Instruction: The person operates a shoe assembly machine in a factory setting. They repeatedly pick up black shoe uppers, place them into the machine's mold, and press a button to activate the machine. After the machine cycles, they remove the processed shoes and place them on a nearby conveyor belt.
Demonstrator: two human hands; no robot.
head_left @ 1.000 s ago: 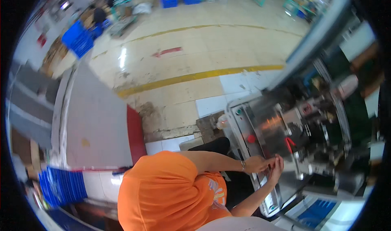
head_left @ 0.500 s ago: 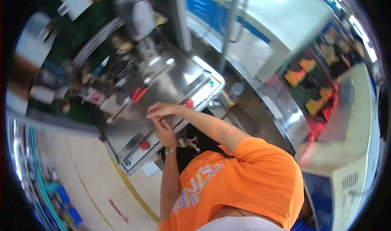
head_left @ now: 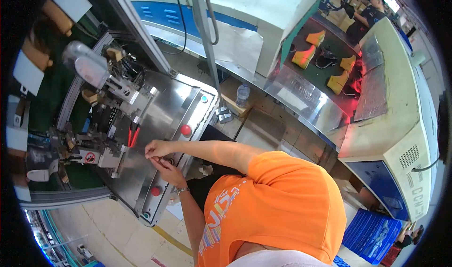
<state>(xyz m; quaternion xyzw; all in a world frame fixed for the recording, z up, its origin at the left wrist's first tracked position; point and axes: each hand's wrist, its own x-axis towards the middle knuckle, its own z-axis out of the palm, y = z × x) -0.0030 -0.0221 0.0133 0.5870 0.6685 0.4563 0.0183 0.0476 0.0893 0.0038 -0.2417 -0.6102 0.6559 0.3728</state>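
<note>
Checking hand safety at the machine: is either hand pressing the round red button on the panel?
No: both hands meet over the steel panel, apart from each red button.

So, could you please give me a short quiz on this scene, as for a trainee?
1. True or false: the left hand and right hand meet over the steel panel.
2. The round button just beyond the hands is: A red, B yellow, C white.
3. Fill in: the watch sits on the ___ wrist.
Key: 1 true; 2 A; 3 left.
</note>
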